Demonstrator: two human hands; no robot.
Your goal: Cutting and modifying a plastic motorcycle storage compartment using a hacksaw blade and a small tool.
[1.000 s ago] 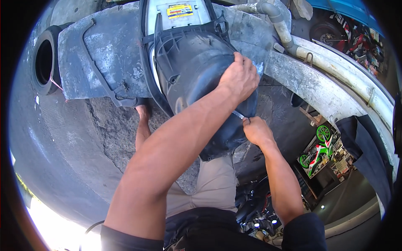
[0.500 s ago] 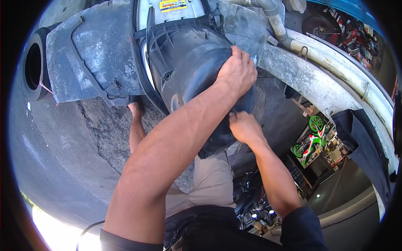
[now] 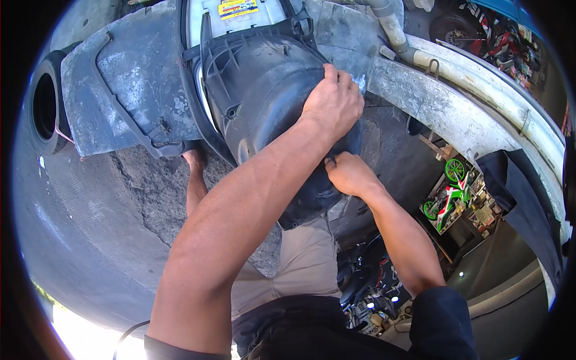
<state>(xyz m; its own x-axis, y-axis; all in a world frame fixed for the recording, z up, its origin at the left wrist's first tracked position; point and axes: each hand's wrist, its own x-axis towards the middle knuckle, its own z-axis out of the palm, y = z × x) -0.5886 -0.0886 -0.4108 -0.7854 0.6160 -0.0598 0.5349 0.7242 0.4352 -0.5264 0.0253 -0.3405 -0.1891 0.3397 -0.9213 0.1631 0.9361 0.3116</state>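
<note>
A large black moulded plastic part [image 3: 264,84], hollow and ribbed like a motorcycle's body shell, lies tilted before me, its near end over my trousered legs. My left hand [image 3: 334,99] is closed over the part's far right edge, with the forearm crossing above it. Just below, my right hand [image 3: 353,175] has its fingers curled and thumb pressed in against the part's right side. Whatever sits between those fingers is hidden. Under the shell's far end a white panel [image 3: 270,13] with a yellow label shows.
A thin black curved plastic strip [image 3: 120,108] rests on a worn concrete slab [image 3: 135,66] to the left, with a tyre [image 3: 47,102] beside it. Along the right run a pale ledge [image 3: 432,99], a pipe [image 3: 474,87] and a dark cloth [image 3: 516,198]. Motorcycles [image 3: 453,195] stand beyond.
The view has shifted slightly, moving the scene a little. Both hands stay at nearly the same places on the black plastic part; the right wrist and forearm have turned slightly.
</note>
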